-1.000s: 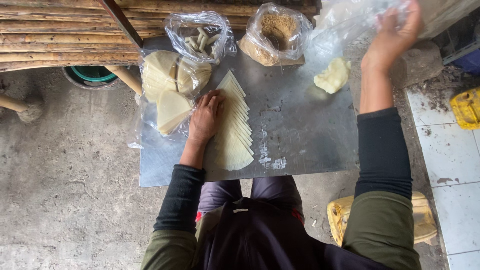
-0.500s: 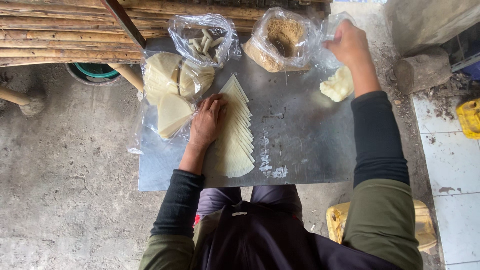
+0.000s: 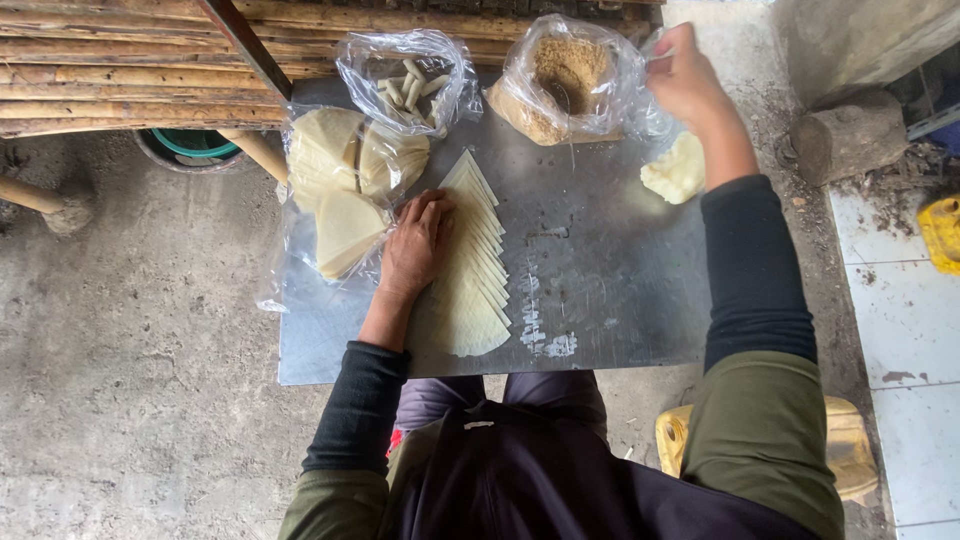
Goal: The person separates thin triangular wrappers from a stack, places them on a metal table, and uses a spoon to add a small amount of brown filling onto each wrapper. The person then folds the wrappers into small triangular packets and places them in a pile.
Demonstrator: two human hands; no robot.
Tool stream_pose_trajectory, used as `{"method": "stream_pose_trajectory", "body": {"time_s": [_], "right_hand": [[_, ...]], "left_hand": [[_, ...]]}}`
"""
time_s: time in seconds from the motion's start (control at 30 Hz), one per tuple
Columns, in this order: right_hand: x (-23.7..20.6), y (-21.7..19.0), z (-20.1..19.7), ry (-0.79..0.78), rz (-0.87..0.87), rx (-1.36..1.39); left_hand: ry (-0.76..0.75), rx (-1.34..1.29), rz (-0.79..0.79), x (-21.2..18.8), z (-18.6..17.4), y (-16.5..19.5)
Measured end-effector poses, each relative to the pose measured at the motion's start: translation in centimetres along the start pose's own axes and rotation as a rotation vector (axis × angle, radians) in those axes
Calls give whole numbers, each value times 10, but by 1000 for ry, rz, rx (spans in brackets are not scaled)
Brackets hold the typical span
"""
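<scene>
The left hand (image 3: 415,245) lies flat, fingers spread, on the left side of a fanned row of pale triangular wrappers (image 3: 475,270) that runs from the middle of the grey metal worktop (image 3: 610,290) toward its near edge. The hand presses on the wrappers and grips nothing.

The right hand (image 3: 685,80) is raised over the far right corner, fingers closed around what looks like a spoon handle at the mouth of a clear bag of brown crumbly filling (image 3: 565,80); the handle is too small to make out fully. Just beside that wrist, near the right edge, sits a pale lump of dough (image 3: 675,170).

At the far edge stands a second clear bag of small pale sticks (image 3: 405,85). A plastic-wrapped stack of wrappers (image 3: 340,190) overhangs the far left corner and left edge.

The worktop's middle and near right part, between the fanned row and the right edge, is bare apart from white smears. Bamboo poles (image 3: 120,70) lie beyond the far edge.
</scene>
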State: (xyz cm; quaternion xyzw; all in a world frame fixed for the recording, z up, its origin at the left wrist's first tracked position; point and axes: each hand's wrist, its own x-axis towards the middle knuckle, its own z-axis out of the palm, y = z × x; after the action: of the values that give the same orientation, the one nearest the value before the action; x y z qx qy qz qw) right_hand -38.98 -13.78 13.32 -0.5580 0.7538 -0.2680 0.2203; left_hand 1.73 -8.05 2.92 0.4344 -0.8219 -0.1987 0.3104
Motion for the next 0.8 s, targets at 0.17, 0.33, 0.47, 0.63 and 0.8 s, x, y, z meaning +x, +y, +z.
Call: {"method": "stream_pose_trajectory", "body": {"time_s": [0.17,0.33,0.47,0.63,0.8], "right_hand": [[-34,23,-20,199,-190,377],[-118,59,-18,439,-488,-182],[-180,88,20,481,-395,-512],[-202,111,45,472,-322,-752],[-193,118,57,455,-297,-845]], "left_hand": [[6,14,29,0,-1,1],[18,9,36,1,0,-1],[20,-2,36,1,3,-4],[21,2,34,1,5,-5],[28,-4,27,1,5,-4]]}}
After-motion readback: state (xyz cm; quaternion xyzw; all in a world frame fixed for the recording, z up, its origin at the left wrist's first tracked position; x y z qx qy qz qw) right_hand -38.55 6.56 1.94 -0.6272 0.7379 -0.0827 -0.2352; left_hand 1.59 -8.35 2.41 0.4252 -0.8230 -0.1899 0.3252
